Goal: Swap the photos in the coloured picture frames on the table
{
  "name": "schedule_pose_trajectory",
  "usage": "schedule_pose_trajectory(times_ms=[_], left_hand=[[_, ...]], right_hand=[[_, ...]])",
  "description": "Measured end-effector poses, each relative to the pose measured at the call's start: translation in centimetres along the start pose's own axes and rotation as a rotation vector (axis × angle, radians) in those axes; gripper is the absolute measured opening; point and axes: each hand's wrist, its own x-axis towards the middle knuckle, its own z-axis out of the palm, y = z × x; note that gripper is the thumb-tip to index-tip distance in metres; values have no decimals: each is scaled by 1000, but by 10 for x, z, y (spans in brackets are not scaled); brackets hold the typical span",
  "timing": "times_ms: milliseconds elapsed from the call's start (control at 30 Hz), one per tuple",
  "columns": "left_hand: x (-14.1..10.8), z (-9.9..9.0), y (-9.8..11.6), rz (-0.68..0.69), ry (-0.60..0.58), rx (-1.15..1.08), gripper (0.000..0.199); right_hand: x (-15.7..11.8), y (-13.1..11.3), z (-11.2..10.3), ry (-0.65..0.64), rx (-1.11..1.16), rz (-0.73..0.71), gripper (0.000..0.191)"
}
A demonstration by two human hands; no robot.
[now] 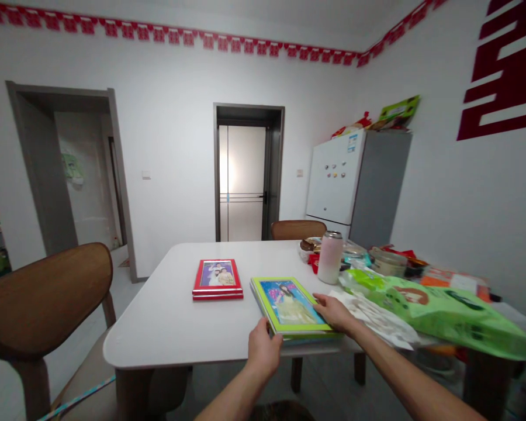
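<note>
A lime-green picture frame (289, 303) lies on top of a small stack at the near edge of the white table, with a picture of a person in a yellow dress. My left hand (263, 349) is closed on the stack's near left corner, thumb on top and the other fingers partly hidden. My right hand (334, 312) grips the right edge, fingertips on the green border. To the left, apart from my hands, two red picture frames (218, 276) lie stacked, the upper one showing people in a photo. How many frames are under the green one I cannot tell.
Right of the stack stand a pink and white tumbler (330, 258), white tissues (377, 316) and a big green package (438, 310). Behind them are bowls and wrappers. Brown chairs (48, 298) flank the table (158, 327). A fridge (333, 175) stands at the back right.
</note>
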Motion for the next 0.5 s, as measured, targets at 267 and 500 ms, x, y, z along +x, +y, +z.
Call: schedule_pose_trajectory(times_ms=[267,500], left_hand=[[16,-73,-11,-40,141,86,54],[21,-122,-16,-99,275,-83,41]], right_hand=[[-6,-99,43,67,-155,-300,42],[5,-199,126,-66,-192,-578,50]])
